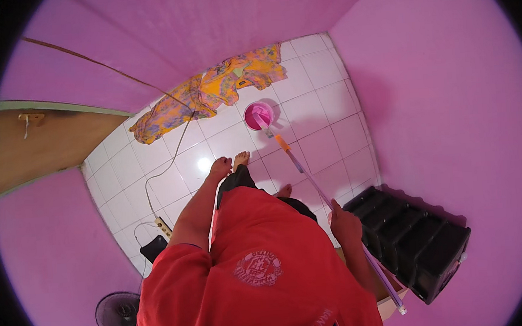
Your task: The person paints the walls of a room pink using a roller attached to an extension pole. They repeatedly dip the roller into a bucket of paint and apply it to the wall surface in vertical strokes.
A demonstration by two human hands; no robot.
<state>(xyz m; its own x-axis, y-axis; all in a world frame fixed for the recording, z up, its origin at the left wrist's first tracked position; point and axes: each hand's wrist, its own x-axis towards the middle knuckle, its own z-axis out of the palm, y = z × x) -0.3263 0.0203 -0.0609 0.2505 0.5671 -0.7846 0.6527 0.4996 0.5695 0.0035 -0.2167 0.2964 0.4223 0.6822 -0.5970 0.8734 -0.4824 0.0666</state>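
Observation:
My right hand point(343, 222) grips a long pale pole point(310, 181) with an orange collar. The pole's far end carries a paint roller point(263, 124) that dips into a pink bucket point(259, 116) of pink paint on the white tiled floor point(322, 93). My left hand point(219, 167) hangs by my left thigh with the fingers curled and nothing in it. I wear a red shirt and dark shorts, and my bare feet stand on the tiles just short of the bucket.
An orange patterned cloth point(206, 91) lies along the far wall. A black stepped stand point(418, 237) sits at the right wall. A cable and power strip point(163, 227) run over the tiles at left, near a fan point(120, 318). A wooden door point(44, 143) is at left.

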